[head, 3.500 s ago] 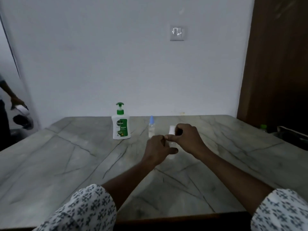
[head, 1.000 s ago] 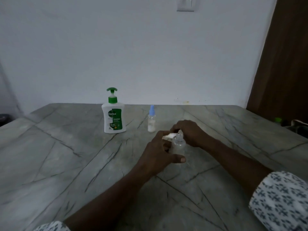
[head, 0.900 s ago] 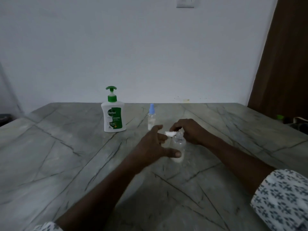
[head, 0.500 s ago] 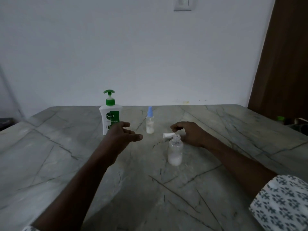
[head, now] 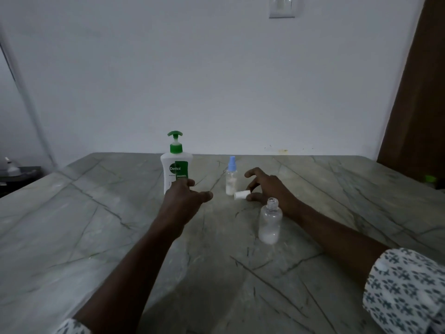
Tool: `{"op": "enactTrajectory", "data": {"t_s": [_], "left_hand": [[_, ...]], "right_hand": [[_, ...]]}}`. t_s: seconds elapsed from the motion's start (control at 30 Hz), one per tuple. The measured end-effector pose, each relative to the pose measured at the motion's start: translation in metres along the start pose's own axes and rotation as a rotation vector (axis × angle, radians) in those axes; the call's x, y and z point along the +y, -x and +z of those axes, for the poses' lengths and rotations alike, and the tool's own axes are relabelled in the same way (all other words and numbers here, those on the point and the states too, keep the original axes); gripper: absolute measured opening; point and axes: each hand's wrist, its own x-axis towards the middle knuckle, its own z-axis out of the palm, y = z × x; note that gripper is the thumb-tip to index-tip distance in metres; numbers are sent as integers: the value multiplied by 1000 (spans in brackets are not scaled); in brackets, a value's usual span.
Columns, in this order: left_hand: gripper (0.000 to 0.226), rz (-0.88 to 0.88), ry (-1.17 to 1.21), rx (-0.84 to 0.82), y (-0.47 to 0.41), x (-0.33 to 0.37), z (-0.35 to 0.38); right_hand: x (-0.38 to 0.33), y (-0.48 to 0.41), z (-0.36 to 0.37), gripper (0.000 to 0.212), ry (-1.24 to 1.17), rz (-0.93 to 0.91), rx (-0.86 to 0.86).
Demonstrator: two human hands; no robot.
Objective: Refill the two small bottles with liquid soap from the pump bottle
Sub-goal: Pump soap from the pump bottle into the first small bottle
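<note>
The left grip (head: 185, 198), fingers loosely spread and empty, reaches the white soap pump bottle with green pump (head: 175, 165). The right grip (head: 267, 186) arches over a small white cap (head: 242, 194) lying on the grey veined stone worktop (head: 96, 237); it is unclear whether it pinches it. The uncapped clear small bottle (head: 269, 222) stands beside that wrist, and the blue-topped small spray bottle (head: 231, 175) stands between the grips.

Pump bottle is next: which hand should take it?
Left, likely. The left hand is open right in front of the pump bottle; the right hand is farther off, at the white cap beside the uncapped small bottle.
</note>
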Motion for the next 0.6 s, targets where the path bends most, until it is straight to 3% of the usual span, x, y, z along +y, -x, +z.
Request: {"op": "enactTrajectory", "data": {"t_s": [0.17,0.3,0.47,0.53,0.6], "left_hand": [[62,9,-11,39,-2,-3,-1],[49,15,16,91,-3,-3,-4],[31,-53,79,304,-25,-11,-23],[48,-116,50,348,-42,-13,-37],[67,-110,60,243,-55,-13,-52]], "right_hand": [[-7,-10,16,78,44,53,-27],[-8,-6,6,93,-71,96,-9],[-7,21,-25,66,-159,122,120],[-7,33,-38,52,-132,127,172],[-9,46,-49,42,-136,147,208]]}}
